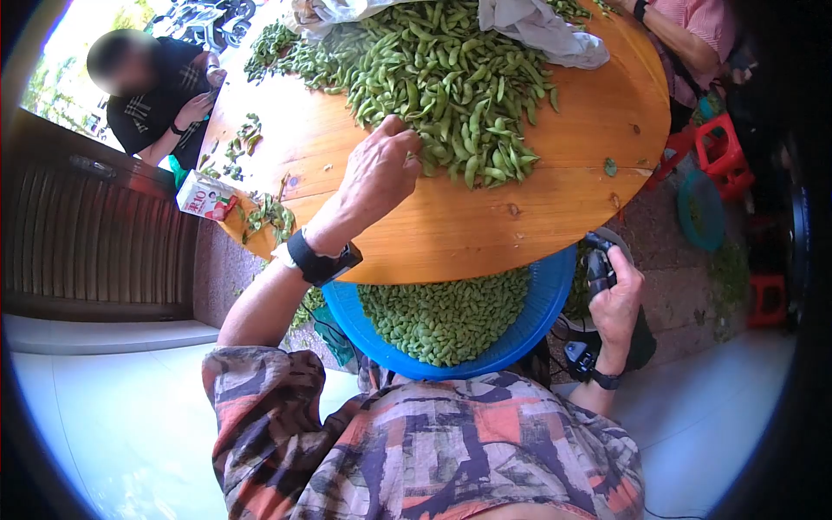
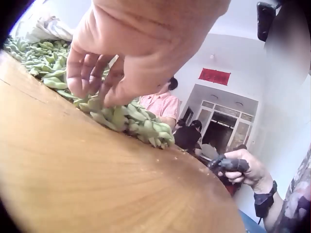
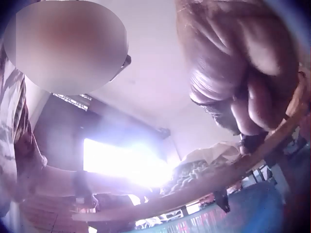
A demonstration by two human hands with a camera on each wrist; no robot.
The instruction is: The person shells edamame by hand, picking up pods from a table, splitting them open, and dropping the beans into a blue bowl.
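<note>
A large heap of green edamame pods (image 1: 451,95) lies on the round wooden table (image 1: 555,208). My left hand (image 1: 377,178) is at the heap's near left edge, its fingers curled down and pinching at pods (image 2: 116,119) there. Black coverings wrap the thumb and index finger of my right hand (image 1: 617,299), which hovers off the table's near right edge. Its fingers are loosely bent, and no pod shows between them. Below the table edge, in front of my body, a blue basin (image 1: 559,290) holds many shelled green beans (image 1: 442,321).
White cloth (image 1: 555,39) partly covers the heap's far side. A white carton (image 1: 204,198) and plant scraps (image 1: 270,218) lie at the table's left edge. One person (image 1: 156,95) sits far left, another (image 1: 693,39) far right. Red stools (image 1: 726,156) and a teal basin (image 1: 700,208) stand right.
</note>
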